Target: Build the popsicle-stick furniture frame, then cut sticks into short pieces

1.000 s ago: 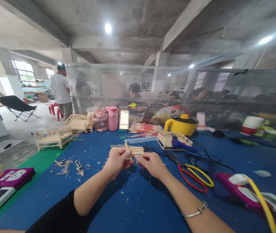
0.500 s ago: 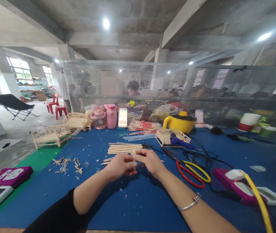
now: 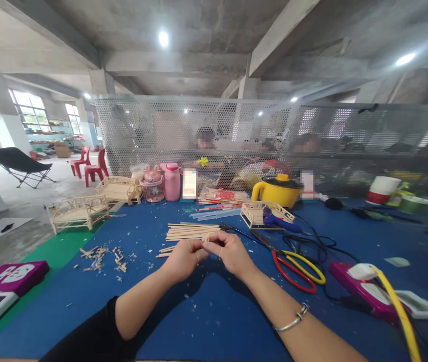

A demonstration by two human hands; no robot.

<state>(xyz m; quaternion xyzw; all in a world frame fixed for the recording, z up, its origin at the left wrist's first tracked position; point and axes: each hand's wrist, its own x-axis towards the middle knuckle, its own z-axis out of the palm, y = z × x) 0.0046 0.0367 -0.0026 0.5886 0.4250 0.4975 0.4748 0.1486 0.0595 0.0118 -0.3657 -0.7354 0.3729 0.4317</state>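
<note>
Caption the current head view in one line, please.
Left hand and right hand meet at a small wooden piece above a blue table, sticks beyond, scissors to the right.

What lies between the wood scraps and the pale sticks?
In the head view, only blue tabletop dotted with small pale bits separates the scraps from the sticks.

Matt wooden sticks (image 3: pixel 187 232), glossy metal bangle (image 3: pixel 299 317)
</note>
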